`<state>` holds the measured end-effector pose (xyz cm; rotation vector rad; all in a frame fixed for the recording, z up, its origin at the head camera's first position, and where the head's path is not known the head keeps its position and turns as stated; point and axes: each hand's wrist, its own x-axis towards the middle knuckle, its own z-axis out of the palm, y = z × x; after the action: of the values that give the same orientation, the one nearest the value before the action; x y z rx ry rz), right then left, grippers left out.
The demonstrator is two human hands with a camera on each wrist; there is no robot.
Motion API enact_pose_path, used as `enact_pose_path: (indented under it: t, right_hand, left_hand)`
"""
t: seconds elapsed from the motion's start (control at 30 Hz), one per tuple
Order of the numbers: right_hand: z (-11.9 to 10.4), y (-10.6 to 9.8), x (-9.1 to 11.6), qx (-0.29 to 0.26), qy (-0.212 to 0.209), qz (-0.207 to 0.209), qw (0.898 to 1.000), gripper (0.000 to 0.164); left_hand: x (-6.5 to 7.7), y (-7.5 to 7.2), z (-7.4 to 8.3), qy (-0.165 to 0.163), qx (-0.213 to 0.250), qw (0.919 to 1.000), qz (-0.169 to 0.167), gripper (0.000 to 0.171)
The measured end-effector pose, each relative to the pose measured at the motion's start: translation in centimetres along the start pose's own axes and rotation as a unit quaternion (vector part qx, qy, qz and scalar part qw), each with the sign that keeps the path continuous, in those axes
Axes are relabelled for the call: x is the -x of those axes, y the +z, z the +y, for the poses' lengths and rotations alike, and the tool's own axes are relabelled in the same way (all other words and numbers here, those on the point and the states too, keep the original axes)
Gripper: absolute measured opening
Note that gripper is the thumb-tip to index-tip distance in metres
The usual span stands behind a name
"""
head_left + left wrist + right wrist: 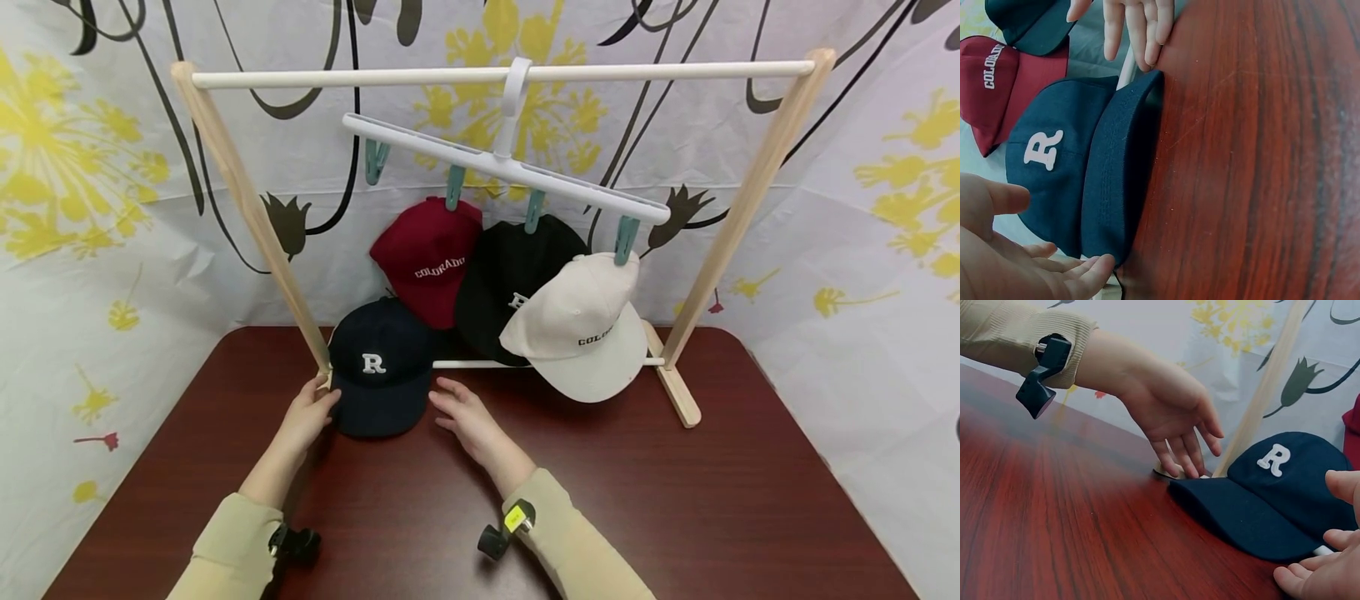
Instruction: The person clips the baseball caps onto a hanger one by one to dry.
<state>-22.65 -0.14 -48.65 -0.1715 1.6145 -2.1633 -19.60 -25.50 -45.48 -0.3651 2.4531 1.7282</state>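
A navy cap (382, 396) with a white R sits on the table, its brim toward me. Beside the brim's left edge is my left hand (306, 421), fingers loosely spread; in the left wrist view its fingertips reach the brim corner, though firm contact is unclear. My right hand (474, 427) lies just off the cap's right side, fingers extended and holding nothing. Above, a white hanger (450, 156) tilts down to the right. From its teal clips hang a maroon cap (427, 250), a black cap (487, 287) and a white cap (577, 304). The leftmost clip (377, 161) holds nothing.
A wooden rack with a white top rod (337, 78) carries the hanger. Its right post (750, 200) ends in a foot (678, 392) on the dark red table (675, 500). A patterned cloth (862, 250) covers the wall behind.
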Motion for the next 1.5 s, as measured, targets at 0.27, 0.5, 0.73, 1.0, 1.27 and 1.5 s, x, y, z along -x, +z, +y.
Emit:
enact_pose_path:
  t: [0.27,0.5,0.73,1.0,1.27,1.5]
  right_hand:
    - [-0.02,0.25,-0.56,0.018,0.006,-0.001,1.0,0.06]
    - [-0.22,0.26,-0.78,0.033,0.015,-0.004,0.999,0.061]
    - [-0.15,0.03,-0.88,0.037,0.017,-0.004,0.999,0.062]
    - [-0.05,-0.13,-0.88,0.036,0.016,-0.006,0.999,0.061]
    - [-0.09,-0.1,-0.79,0.04,0.017,0.003,0.999,0.063]
    - [-0.01,-0.09,-0.88,0.043,0.015,0.018,0.999,0.062]
  left_hand:
    - [0.07,0.17,-0.14,0.007,-0.007,1.0,-0.001,0.061]
    - [-0.08,0.44,-0.3,0.012,-0.008,0.9999,0.001,0.059]
    - [-0.12,0.56,-0.31,0.015,-0.008,0.9998,0.002,0.059]
    - [-0.09,0.47,-0.57,0.002,-0.017,0.9998,0.009,0.059]
    - [0.41,0.54,-0.74,0.015,-0.041,0.9981,0.044,0.057]
    - [0.74,0.1,-0.88,0.013,-0.025,0.9978,0.06,0.053]
